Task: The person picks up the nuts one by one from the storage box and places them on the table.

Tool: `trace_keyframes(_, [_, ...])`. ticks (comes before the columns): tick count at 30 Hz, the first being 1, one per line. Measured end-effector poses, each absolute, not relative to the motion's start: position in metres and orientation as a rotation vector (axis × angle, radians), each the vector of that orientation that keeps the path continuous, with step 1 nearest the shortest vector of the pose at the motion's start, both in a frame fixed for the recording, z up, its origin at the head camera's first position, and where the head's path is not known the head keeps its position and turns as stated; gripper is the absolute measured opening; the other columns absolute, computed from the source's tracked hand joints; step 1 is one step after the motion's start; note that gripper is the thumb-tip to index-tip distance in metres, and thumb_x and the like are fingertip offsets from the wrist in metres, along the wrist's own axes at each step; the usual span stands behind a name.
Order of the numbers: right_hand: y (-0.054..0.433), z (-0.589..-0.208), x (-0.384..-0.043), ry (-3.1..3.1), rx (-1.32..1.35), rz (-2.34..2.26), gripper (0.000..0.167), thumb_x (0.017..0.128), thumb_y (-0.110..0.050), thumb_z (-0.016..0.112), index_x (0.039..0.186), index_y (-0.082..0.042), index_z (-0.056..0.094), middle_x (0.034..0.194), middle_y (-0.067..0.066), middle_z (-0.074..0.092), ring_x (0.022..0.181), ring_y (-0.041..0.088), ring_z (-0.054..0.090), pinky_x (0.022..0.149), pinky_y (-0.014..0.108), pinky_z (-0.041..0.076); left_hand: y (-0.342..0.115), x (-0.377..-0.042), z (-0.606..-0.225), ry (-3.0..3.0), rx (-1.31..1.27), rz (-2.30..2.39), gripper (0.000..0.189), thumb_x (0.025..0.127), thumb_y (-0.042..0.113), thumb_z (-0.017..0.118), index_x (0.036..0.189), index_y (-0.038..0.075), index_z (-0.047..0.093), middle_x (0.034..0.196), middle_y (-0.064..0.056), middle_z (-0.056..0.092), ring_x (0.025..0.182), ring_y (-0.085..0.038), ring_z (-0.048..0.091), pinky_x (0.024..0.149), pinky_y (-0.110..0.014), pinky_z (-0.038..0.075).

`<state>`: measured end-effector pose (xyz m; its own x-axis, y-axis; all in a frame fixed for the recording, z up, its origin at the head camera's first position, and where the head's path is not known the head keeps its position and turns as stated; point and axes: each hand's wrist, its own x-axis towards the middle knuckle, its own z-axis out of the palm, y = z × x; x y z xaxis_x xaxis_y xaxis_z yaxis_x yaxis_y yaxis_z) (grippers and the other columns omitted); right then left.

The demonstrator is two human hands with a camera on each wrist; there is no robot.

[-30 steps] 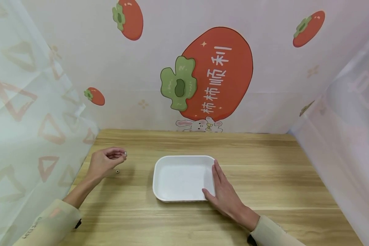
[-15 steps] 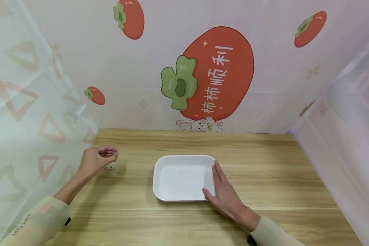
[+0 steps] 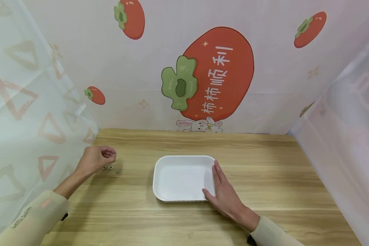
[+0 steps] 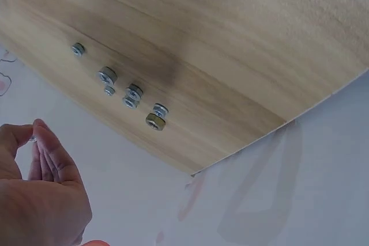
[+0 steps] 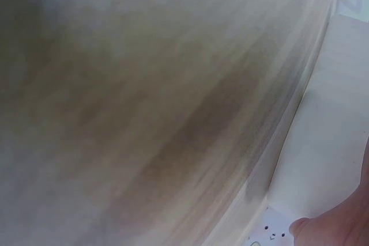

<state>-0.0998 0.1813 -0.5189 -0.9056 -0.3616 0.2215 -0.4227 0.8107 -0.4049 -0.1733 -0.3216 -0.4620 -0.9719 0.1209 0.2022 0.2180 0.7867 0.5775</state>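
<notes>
At the left of the head view my left hand (image 3: 96,159) is raised over the table, pinching a small metal piece (image 3: 115,154) between thumb and fingertips. Mostly hidden by the fingers, that piece shows only a bright edge. Near it on the wood lie several metal nuts (image 4: 107,75), clearest in the left wrist view, including a brassy-looking nut (image 4: 155,121). My right hand (image 3: 226,196) rests at the right end of a white rectangular tray (image 3: 184,157), its straight fingers along the side rim and its thumb over the near corner. No object shows inside the tray.
A wood-grain table (image 3: 184,222) carries everything. White printed sheets stand at the back and both sides; the back sheet (image 3: 135,68) bears persimmon pictures and the left sheet (image 3: 27,136) hangs close to my left arm.
My left hand has moved left, still pinching the small metal piece, and more nuts on the table have come into sight below it. The right hand and tray have stayed put.
</notes>
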Motion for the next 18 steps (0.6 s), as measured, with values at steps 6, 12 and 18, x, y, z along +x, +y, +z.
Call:
trace_keyframes(6, [0.181,-0.519,-0.1,-2.859,0.63,0.694,0.098,0.1,-0.047,0.066,0.164,0.009,0.018,0.176,0.021,0.011,0.158,0.038,0.029,0.118,0.054,0.041,-0.321,-0.178,-0.462,-2.925,-0.336,-0.799,0.008,0.085,0.006,0.073,0.089,0.006,0.08,0.072,0.007,0.073,0.06,-0.005,0.062,0.057,-0.023,0.049])
trace_keyframes(12, [0.182,-0.519,-0.101,-2.868,0.63,0.7,0.098,0.1,-0.047,0.065,0.165,0.009,0.017,0.177,0.02,0.009,0.158,0.038,0.028,0.119,0.054,0.04,-0.319,-0.183,-0.463,-2.985,-0.397,-0.688,0.006,0.084,0.006,0.073,0.086,0.006,0.079,0.074,0.004,0.073,0.062,-0.007,0.064,0.059,-0.026,0.052])
trace_keyframes(18, [0.182,-0.519,-0.101,-2.869,0.627,0.705,0.098,0.1,-0.047,0.065,0.164,0.009,0.017,0.176,0.02,0.009,0.157,0.038,0.03,0.118,0.055,0.041,-0.317,-0.189,-0.466,-3.046,-0.466,-0.622,0.003,0.084,0.005,0.077,0.086,0.003,0.078,0.077,-0.002,0.074,0.067,-0.013,0.067,0.061,-0.035,0.058])
